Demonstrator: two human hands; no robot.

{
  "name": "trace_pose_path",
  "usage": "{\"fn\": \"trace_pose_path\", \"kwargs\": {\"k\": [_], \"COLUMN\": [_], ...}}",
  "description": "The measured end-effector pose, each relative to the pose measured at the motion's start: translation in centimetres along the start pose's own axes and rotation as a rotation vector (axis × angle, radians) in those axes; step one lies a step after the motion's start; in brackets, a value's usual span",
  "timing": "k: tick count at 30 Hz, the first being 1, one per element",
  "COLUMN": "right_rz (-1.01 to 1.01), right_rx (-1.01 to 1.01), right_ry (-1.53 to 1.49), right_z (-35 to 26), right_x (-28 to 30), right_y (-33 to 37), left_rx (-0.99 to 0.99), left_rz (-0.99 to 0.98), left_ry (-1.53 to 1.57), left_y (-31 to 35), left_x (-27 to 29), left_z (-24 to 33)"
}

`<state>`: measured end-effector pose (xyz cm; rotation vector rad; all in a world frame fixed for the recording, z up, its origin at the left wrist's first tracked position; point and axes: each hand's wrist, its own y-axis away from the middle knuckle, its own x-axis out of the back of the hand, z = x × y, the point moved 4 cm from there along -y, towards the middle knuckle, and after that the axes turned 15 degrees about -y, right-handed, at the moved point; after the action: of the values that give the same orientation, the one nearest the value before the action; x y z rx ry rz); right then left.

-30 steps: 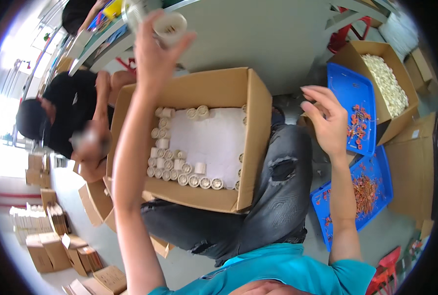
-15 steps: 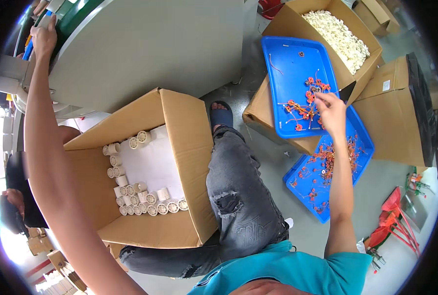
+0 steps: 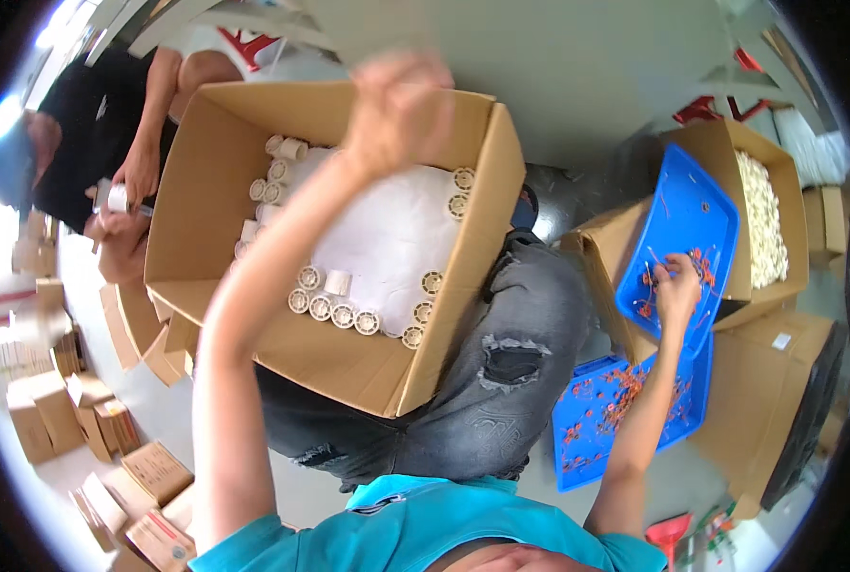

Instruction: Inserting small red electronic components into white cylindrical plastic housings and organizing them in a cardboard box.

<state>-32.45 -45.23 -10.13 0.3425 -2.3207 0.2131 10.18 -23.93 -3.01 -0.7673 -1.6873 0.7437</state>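
My left hand [image 3: 401, 114], smeared by motion, passes above the large open cardboard box [image 3: 368, 381], and its fingers cannot be made out. Inside that box, round white plastic cylinders [image 3: 344, 316] with spoked ends stand or lie along the sides on a white sheet [image 3: 387, 229]. On my right, the upper blue tray [image 3: 696, 191] rests tilted on a carton. My right hand [image 3: 675, 288] reaches into it, fingers bent together among small red-orange parts with thin wire leads [image 3: 701, 267]. What its fingertips pinch, if anything, is hidden.
A lower blue tray [image 3: 587, 467] holds many more red-orange parts. Behind the trays, an open carton [image 3: 730, 153] contains small cream pieces [image 3: 763, 219]. At left, a person in black [image 3: 101, 124] holds a white cylinder [image 3: 118, 197]. Cartons [image 3: 158, 472] stand on the floor.
My left hand has come from the far upper left edge to above the large box. My right hand stays in the upper blue tray. The whole view has swung leftward.
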Motion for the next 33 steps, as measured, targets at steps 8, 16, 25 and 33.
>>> {"fn": "trace_pose_path", "kwargs": {"k": [8, 16, 25, 33], "right_rz": [0.164, 0.357, 0.398, 0.18], "right_rx": [-0.049, 0.216, 0.212, 0.406], "right_ry": [-0.561, -0.478, -0.143, -0.789], "right_z": [3.3, -1.8, -6.7, -17.3], "right_x": [5.4, 7.9, 10.6, 6.3], "right_y": [1.1, 3.1, 3.4, 7.0], "left_rx": [0.243, 0.285, 0.36, 1.128], "left_rz": [-1.162, -1.012, -1.231, -0.46], "left_ry": [0.282, 0.059, 0.314, 0.975], "left_y": [20.2, 21.0, 16.6, 8.7], "left_x": [-8.3, -13.8, -5.5, 10.9], "left_z": [10.4, 14.0, 8.0, 2.5]}}
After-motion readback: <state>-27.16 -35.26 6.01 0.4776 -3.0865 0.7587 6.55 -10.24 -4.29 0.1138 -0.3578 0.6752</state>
